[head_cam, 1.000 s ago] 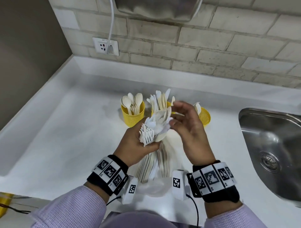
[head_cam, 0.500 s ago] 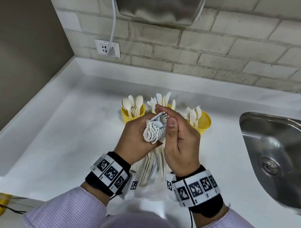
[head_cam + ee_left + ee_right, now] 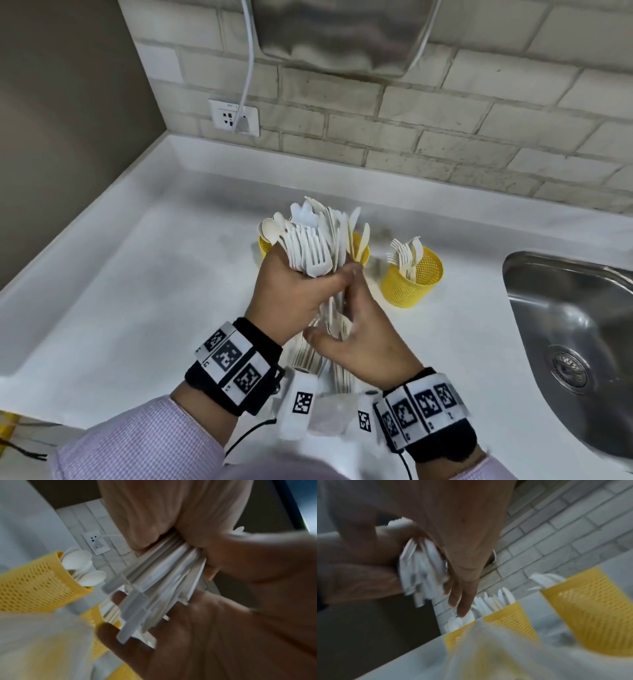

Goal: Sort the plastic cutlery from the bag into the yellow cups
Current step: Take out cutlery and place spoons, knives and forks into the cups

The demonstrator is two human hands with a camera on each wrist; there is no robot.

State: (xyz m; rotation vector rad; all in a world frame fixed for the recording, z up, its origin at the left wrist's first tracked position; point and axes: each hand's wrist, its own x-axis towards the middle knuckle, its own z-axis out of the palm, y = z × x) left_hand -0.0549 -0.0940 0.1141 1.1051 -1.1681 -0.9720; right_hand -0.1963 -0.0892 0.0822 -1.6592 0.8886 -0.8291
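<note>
My left hand grips a thick bundle of white plastic forks, heads up, in front of the cups. Below it, my right hand lies open with straight fingers against the bundle's handles. Three yellow mesh cups stand behind. The left cup holds spoons, the middle cup knives, and the right cup forks. The clear plastic bag lies on the counter by my wrists with more cutlery in it. In the right wrist view the bundle sits between both hands.
A steel sink is sunk into the white counter at the right. A brick wall with a socket and plugged-in cable runs behind, below a steel appliance. A raised counter lip borders the left side.
My right hand slid from the top of the fork heads down to the handle ends. My left hand lifted the bundle and turned its heads towards the cups.
</note>
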